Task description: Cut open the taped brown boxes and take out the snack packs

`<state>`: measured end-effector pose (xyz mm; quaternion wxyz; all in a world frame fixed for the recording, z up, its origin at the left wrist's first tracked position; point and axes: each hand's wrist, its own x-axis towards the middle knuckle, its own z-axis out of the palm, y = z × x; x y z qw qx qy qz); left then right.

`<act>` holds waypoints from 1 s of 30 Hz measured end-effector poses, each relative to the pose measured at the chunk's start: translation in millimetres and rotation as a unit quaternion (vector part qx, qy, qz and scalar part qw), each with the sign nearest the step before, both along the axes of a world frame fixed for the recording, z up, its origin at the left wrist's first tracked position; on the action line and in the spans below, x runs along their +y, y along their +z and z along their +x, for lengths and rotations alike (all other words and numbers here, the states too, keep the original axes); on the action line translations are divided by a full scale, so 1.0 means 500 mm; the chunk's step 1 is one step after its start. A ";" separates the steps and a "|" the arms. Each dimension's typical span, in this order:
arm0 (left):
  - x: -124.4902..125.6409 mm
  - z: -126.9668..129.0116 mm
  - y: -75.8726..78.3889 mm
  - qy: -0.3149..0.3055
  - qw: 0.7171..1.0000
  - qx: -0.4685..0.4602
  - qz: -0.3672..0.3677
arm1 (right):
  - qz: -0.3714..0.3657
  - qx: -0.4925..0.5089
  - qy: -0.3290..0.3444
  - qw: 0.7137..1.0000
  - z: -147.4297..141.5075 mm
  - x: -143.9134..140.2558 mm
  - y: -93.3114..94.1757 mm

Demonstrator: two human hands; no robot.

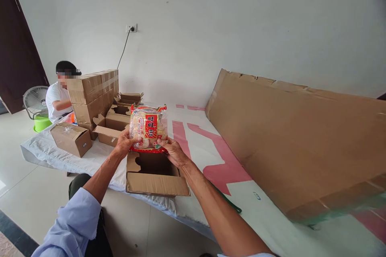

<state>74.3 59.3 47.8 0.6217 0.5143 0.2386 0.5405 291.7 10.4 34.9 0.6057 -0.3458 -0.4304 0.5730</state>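
Between my two hands is a clear plastic bag of rice crackers with a red printed label, held upright. My left hand grips its lower left side, thumb on the front. On the lower right side my right hand pinches it the same way. Just below the bag stands an open cardboard box with its flaps folded out. Its inside is dark and I cannot see what lies at the bottom. The fingers behind the bag are hidden.
Other open boxes stand behind on the cloth-covered table. To the left are a closed box and stacked taped boxes. A person sits beyond, near a fan. A large cardboard box occupies the right.
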 end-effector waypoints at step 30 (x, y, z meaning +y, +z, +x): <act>-0.079 0.010 0.035 -0.066 0.997 0.027 0.024 | -0.032 0.036 -0.051 0.998 0.033 -0.050 -0.045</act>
